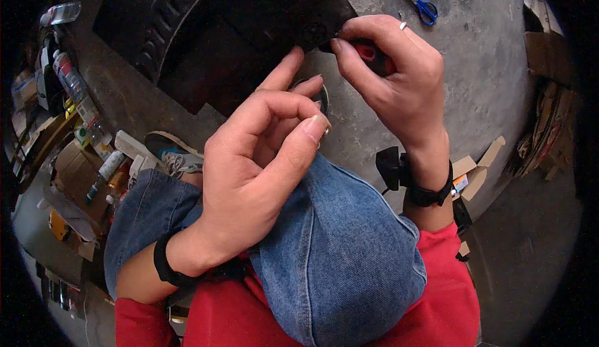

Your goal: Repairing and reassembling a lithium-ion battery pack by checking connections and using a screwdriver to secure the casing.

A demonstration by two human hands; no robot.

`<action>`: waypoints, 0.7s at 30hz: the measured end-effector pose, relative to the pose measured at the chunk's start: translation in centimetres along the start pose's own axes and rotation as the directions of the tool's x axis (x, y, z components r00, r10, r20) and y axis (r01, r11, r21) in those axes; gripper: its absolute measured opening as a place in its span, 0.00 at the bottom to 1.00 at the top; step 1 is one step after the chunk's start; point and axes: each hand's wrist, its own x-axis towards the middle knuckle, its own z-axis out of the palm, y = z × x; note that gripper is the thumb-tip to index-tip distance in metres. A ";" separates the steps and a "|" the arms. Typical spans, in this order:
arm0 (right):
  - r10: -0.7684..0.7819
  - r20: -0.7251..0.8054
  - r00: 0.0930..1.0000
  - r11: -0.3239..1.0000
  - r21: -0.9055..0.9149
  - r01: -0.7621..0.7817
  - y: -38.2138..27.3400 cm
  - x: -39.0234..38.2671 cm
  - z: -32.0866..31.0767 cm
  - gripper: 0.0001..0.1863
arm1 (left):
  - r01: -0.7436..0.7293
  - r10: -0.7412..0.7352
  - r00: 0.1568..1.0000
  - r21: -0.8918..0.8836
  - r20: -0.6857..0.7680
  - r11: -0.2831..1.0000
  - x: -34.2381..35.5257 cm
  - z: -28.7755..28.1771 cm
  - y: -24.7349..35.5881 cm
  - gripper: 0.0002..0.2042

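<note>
My left hand is in the middle, index finger stretched to the edge of a large black moulded panel. Its thumb is bent in against the other fingers, and a small shiny metal piece shows at the thumb tip. My right hand is at the panel's near right corner, thumb and index finger pinched together. Within its curled fingers sits a black-and-red handle-like thing; what the fingertips pinch is too dark to make out. Behind my left fingers shows part of a round rim.
Blue-handled scissors lie on the concrete floor at the far right. Bottles and cardboard clutter the left side. An opened small carton and stacked flattened cardboard lie at the right. My denim-covered knee is below my hands.
</note>
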 end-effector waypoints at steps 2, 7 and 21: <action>-0.025 -0.043 0.999 1.000 -0.004 0.025 0.1 0.0 0.2 0.05 | -0.006 0.006 1.000 0.000 -0.005 1.000 0.0 0.0 0.0 0.06; 0.016 -0.042 0.999 0.999 0.031 -0.015 -0.2 -0.3 0.4 0.04 | -0.004 0.004 1.000 0.019 0.003 1.000 0.1 -0.1 0.1 0.07; 0.122 -0.064 0.990 0.989 0.090 -0.116 -0.5 -0.5 0.9 0.04 | -0.142 0.131 0.990 0.391 0.055 0.910 0.5 -1.4 -0.4 0.05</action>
